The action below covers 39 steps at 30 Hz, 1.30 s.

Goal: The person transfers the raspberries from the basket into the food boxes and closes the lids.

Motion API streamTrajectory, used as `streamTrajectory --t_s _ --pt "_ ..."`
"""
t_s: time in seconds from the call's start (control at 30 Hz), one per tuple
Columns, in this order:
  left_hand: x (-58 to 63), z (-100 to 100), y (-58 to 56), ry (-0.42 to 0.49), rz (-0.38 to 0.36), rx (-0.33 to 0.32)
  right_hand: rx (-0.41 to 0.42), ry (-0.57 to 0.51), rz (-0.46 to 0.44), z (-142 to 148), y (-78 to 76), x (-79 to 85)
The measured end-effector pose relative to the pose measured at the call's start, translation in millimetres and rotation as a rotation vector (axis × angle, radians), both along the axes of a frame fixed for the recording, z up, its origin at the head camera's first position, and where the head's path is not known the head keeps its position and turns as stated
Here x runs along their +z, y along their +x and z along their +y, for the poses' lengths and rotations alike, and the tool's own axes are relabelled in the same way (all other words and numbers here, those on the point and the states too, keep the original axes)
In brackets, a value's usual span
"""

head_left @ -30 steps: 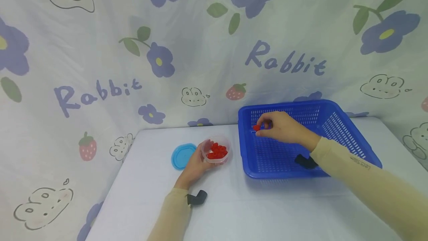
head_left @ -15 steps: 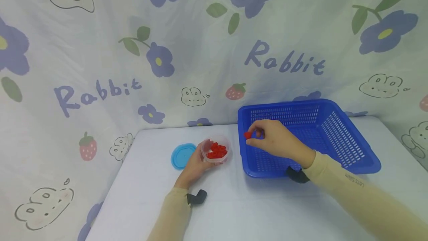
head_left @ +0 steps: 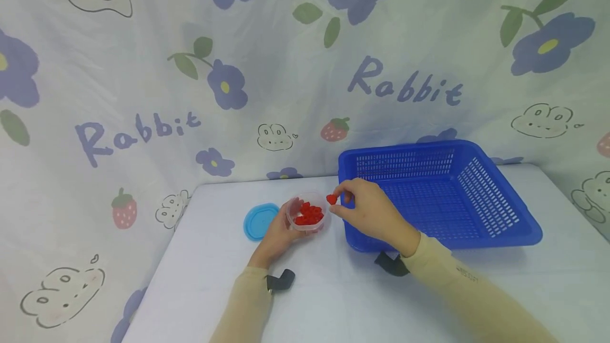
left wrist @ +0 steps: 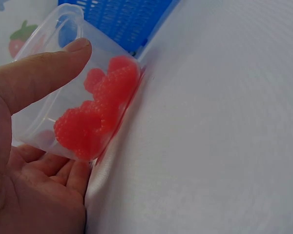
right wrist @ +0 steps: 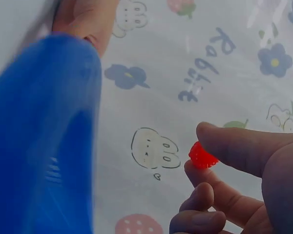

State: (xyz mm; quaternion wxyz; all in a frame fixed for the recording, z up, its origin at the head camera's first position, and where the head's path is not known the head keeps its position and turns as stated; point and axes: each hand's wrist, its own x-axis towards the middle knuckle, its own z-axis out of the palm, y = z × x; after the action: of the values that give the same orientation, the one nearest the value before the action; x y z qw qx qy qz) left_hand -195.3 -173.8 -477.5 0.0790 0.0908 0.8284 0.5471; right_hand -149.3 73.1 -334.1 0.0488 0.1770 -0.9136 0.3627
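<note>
A clear plastic cup (left wrist: 44, 114) stands on the white table, several red raspberries (left wrist: 100, 105) heaped at its bottom. My left hand (head_left: 278, 237) grips the cup, thumb on the near side and fingers round the other. Between thumb and index finger, my right hand (head_left: 371, 210) pinches a single raspberry (right wrist: 202, 156). That raspberry is just right of the cup's rim in the head view, and the hand overlaps the left wall of a blue basket (head_left: 517, 200).
A light blue round lid (head_left: 259, 222) lies flat to the left of the cup, partly behind the left hand. The slotted basket fills the right back of the table (head_left: 324, 300). A patterned curtain (head_left: 286, 68) hangs behind.
My right hand has moved left and toward me with the raspberry, from over the basket to beside the cup. The left hand and cup have stayed in place.
</note>
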Motion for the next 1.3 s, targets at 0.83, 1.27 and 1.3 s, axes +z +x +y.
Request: streamTrajectory --t_s 0.83,1.27,1.3 --pt "28.4 5 12.5 -0.060 0.023 -0.027 -0.122 0.135 0.026 -68 -14.2 -37.4" --pt "9.7 1 2.0 0.002 0.061 -0.029 -0.178 0.166 0.010 -99 -18.9 -53.1" --pt "13.7 2 3.7 -0.001 0.067 -0.034 -0.188 0.162 0.021 -100 -19.3 -56.1"
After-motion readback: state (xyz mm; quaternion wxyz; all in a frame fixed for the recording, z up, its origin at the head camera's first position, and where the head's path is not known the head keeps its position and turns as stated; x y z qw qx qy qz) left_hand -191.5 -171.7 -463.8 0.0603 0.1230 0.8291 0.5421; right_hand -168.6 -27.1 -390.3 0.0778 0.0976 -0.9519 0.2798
